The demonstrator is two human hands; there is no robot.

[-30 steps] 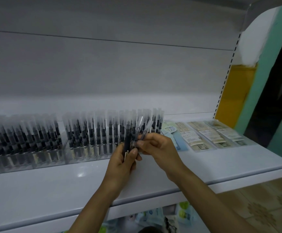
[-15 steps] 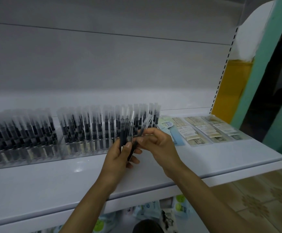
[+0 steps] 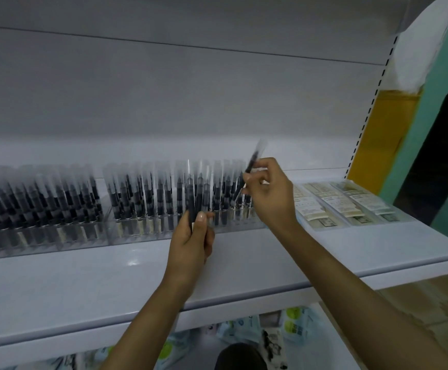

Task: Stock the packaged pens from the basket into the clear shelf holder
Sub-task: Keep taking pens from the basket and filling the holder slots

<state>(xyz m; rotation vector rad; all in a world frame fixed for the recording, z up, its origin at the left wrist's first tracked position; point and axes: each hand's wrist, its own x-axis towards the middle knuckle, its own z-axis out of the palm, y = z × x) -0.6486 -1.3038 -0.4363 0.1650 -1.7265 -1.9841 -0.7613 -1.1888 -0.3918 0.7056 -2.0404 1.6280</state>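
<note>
My left hand (image 3: 192,237) grips a small bunch of packaged black pens (image 3: 195,194) upright in front of the clear shelf holder (image 3: 148,232). My right hand (image 3: 269,194) pinches a single packaged pen (image 3: 252,162), tilted up to the right, above the holder's right end. The holder is packed with upright packaged pens in several rows. A second clear holder (image 3: 38,236) full of pens stands to its left. The basket is not in view.
Flat packets (image 3: 348,202) in clear sleeves lie on the white shelf (image 3: 110,284) to the right of the holders. Below the shelf, bagged goods (image 3: 292,323) are visible. A slotted shelf upright (image 3: 367,116) and a yellow and green wall stand at right.
My right hand has pulled one pen out of the bunch and lifted it up and to the right, apart from my left hand. The left hand keeps the remaining pens.
</note>
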